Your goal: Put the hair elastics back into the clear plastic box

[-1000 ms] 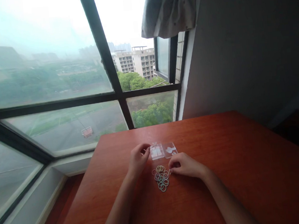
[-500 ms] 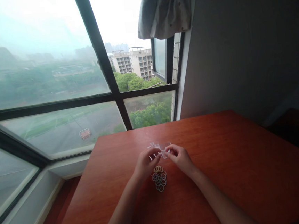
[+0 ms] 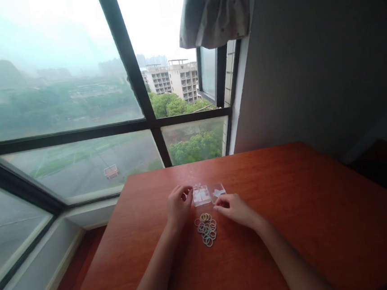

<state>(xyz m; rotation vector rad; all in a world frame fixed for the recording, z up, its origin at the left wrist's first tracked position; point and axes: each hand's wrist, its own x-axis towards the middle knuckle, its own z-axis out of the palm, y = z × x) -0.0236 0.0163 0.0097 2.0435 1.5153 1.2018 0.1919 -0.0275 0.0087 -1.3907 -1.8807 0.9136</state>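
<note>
A small clear plastic box [image 3: 201, 195] lies open on the red-brown table [image 3: 287, 209], its lid [image 3: 218, 191] flat to the right. My left hand [image 3: 178, 206] rests at the box's left edge with curled fingers touching it. Just in front lies a pile of several small coloured elastic rings [image 3: 206, 229]. My right hand [image 3: 236, 210] sits to the right of the pile, below the lid, fingertips pinched together close to the table. Whether a ring is between them is too small to see.
The table stands against a large window with dark frames [image 3: 151, 121] on the left and far side. A grey wall [image 3: 308, 62] is on the right and a bunched curtain [image 3: 214, 12] hangs above. A low sill [image 3: 94, 210] runs beside the table's left edge.
Half a second ago both hands met over the box. The right hand has since drawn back toward the ring pile, and the left has returned to the box's left edge.
</note>
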